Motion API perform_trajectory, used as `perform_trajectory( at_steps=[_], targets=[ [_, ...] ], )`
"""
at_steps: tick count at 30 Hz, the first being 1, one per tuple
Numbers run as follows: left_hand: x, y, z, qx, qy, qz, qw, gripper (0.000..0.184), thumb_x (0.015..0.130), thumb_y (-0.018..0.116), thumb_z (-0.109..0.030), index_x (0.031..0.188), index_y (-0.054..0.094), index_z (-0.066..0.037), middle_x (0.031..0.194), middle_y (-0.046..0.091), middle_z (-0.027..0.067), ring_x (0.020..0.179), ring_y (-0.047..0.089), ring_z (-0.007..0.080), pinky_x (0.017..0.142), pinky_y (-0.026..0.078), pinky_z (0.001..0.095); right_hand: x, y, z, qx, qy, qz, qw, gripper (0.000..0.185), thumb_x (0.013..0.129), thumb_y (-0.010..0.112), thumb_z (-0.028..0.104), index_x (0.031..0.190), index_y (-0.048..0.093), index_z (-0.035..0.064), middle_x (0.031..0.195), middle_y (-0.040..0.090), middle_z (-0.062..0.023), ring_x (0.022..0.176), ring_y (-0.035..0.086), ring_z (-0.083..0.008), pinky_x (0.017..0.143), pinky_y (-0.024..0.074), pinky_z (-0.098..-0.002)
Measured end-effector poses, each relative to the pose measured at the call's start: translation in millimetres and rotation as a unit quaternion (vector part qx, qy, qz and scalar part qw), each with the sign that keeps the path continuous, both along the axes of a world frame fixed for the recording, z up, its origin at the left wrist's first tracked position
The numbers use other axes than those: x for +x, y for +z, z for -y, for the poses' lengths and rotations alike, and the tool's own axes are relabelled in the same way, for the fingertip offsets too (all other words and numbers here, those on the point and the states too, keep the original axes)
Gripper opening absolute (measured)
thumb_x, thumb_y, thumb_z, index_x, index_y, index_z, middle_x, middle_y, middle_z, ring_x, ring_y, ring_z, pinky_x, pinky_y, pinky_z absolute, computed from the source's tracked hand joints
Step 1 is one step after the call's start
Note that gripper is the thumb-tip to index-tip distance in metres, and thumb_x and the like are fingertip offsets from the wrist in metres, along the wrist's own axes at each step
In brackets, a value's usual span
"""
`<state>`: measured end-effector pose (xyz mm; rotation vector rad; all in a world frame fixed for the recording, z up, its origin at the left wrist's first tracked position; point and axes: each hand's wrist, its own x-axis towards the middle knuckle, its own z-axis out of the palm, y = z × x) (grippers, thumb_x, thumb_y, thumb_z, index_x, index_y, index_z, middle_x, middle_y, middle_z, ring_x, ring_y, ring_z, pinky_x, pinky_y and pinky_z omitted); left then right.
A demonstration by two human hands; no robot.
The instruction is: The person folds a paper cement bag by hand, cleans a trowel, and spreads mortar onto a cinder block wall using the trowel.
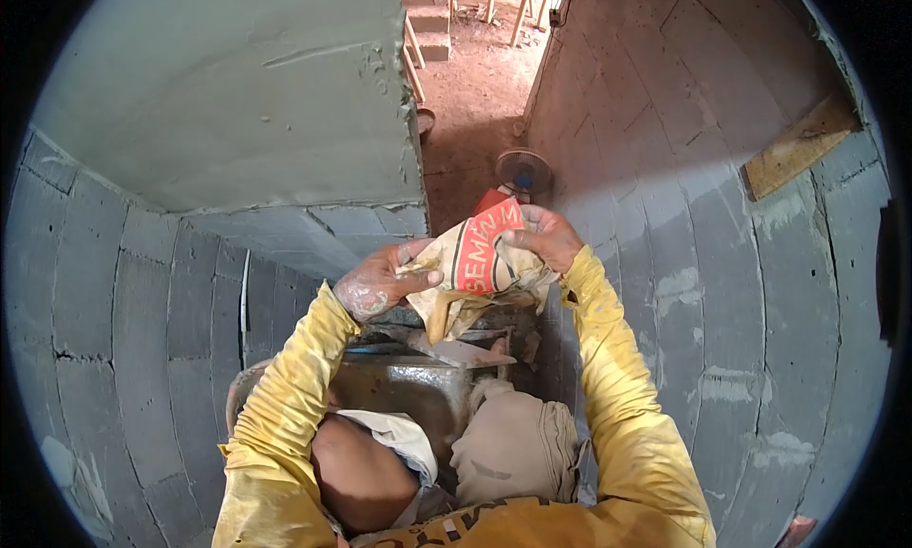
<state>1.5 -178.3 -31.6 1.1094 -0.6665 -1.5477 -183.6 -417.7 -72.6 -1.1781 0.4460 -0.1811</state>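
A crumpled piece of cement-bag paper [475, 263], cream with a red band and printed letters, is held up between my two hands. My left hand [385, 280], dusted with pale residue, pinches its left edge with the thumb on top. On the upper right edge, my right hand [546, 239] grips the paper with its thumb pressed on the front. The paper's lower part hangs down in loose folds. Just below it lie a flat grey board [461, 350] and a metal-looking container [399, 391], in front of my knees.
Grey block walls stand at the left [142, 292] and right [684, 292], with a plastered wall [247, 92] at the upper left. A round fan [523, 171] is on the floor beyond my hands. A wooden piece [798, 149] juts from the right wall. Steps [427, 21] are farther off.
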Motion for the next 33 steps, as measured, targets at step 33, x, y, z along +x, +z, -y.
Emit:
perform_trajectory(
  at_steps=[33],
  targets=[
    [-53.0,-12.5,27.3,-0.075,0.005,0.319,0.945,0.070,0.107,0.035,-0.047,0.160,0.012,-0.008,0.158,0.024,0.0231,0.148,0.024,0.0347,0.119,0.027,0.0424,29.9,-71.8,-82.6,-0.142,-0.176,0.068,0.972,0.049,0.107,0.040,0.040,0.134,0.050,0.0005,0.123,0.057,-0.0130,0.104,0.057,-0.0220,0.096,0.0455,-0.0355]
  ],
)
